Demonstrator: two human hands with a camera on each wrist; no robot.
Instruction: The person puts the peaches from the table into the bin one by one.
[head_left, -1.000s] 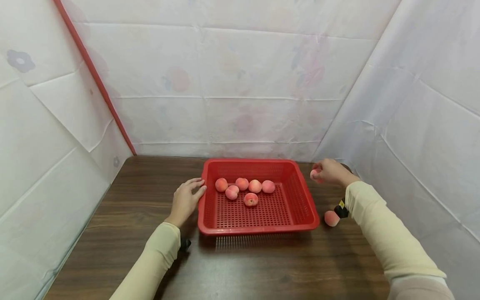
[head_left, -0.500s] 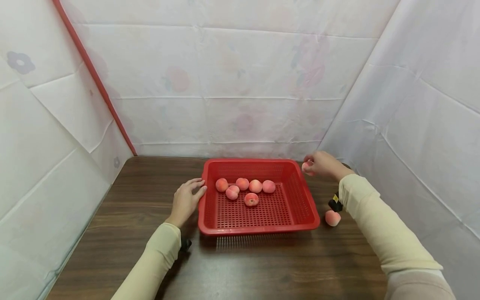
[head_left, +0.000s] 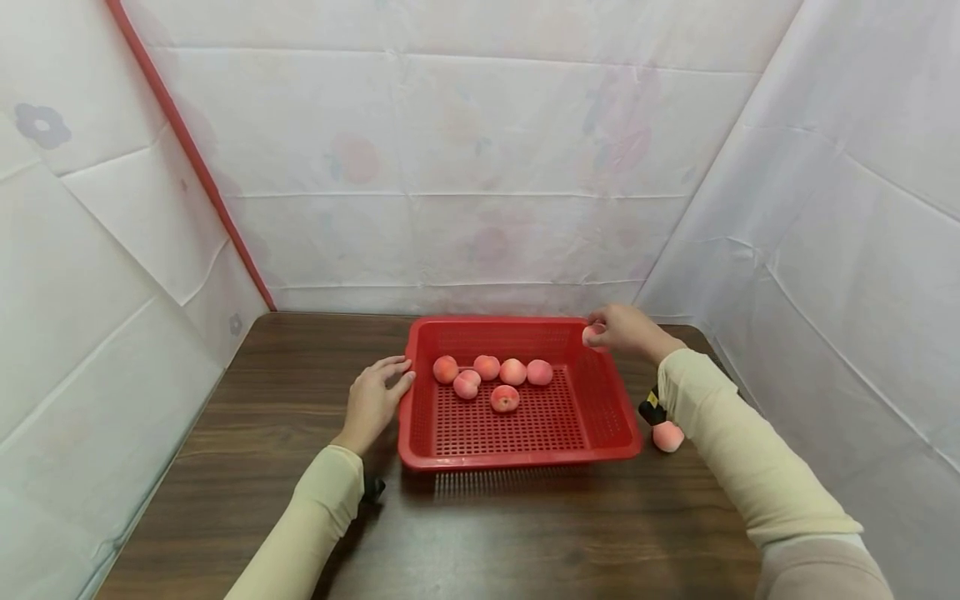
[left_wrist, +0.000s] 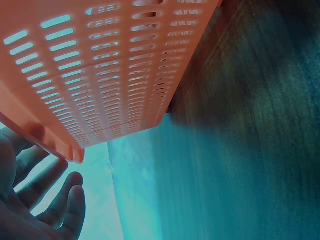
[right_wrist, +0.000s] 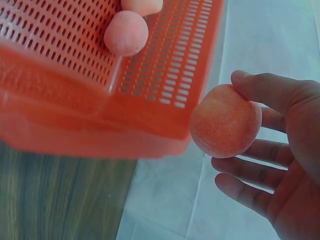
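A red plastic basket (head_left: 517, 457) with slotted sides stands on the table, and several peaches (head_left: 505, 398) lie in it, mostly toward the back. At its left rim is my left hand (head_left: 371, 402), its fingertips touching the rim from outside; the left wrist view shows these fingers (left_wrist: 45, 187) loosely extended beside the rim. Over the back right corner of the basket, my right hand (head_left: 628, 330) pinches a peach (right_wrist: 226, 121) between thumb and fingers. One more peach (head_left: 667, 436) rests on the table to the right of the basket.
The brown wooden table (head_left: 480, 542) extends around the basket. White patterned sheets (head_left: 480, 167) hang at the back and both sides, close to the table's edges. A red strip (head_left: 187, 150) runs down the back left corner.
My right hand has carried the held peach leftward from the right of the basket to above its back right corner. The left hand has stayed at the left rim.
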